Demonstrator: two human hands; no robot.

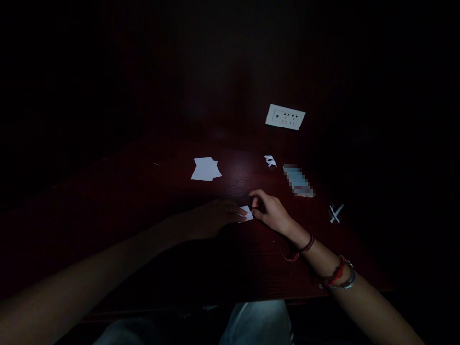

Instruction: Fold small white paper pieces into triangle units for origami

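A small white piece of paper (246,213) lies on the dark red-brown table (143,201) between my two hands. My left hand (212,218) rests flat on the table with its fingertips on the paper's left edge. My right hand (270,211) is curled, its fingers pinching the paper's right edge. Red thread bands and a metal bangle circle my right wrist and forearm.
A stack of white paper sheets (206,169) lies further back. Small paper scraps (270,161) and a blurred-out card-like object (298,180) lie at the right. A white folded cross shape (335,213) sits near the right edge. A white wall socket (285,117) is behind the table.
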